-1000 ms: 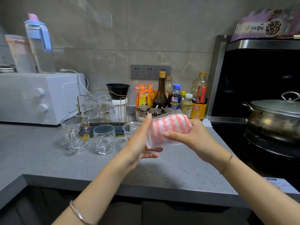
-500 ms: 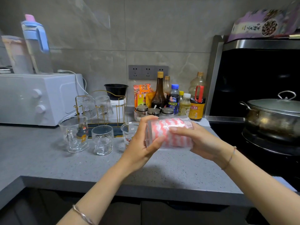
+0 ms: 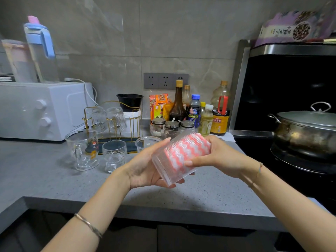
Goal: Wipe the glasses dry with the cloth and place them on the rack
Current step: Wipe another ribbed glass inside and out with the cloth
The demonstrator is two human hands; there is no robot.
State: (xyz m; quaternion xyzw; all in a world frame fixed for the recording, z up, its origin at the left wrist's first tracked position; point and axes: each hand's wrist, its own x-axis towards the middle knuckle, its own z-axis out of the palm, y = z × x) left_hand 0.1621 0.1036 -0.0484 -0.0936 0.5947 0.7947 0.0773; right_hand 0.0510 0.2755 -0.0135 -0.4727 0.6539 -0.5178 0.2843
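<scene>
A clear ribbed glass (image 3: 163, 171) lies tilted above the counter with the pink-and-white zigzag cloth (image 3: 183, 151) stuffed inside it. My left hand (image 3: 143, 170) cups the glass from below and the left, fingers curled under it. My right hand (image 3: 221, 155) grips the upper right end, thumb on the outside and fingers over the rim at the cloth. The gold wire rack (image 3: 134, 122) stands behind, with two glasses (image 3: 97, 119) (image 3: 116, 118) upside down on it. A cartoon-printed mug (image 3: 82, 150), a textured tumbler (image 3: 113, 155) and a third glass (image 3: 145, 142) stand in front of the rack.
A white oven (image 3: 36, 110) sits at the back left. Sauce bottles and jars (image 3: 194, 111) crowd the back middle. A lidded steel pot (image 3: 305, 131) sits on the black stove at the right. The grey counter's front edge (image 3: 163, 213) runs below my hands.
The glass has tilted and dropped lower and nearer to me. My left hand has turned under it, and the cloth now shows inside the glass.
</scene>
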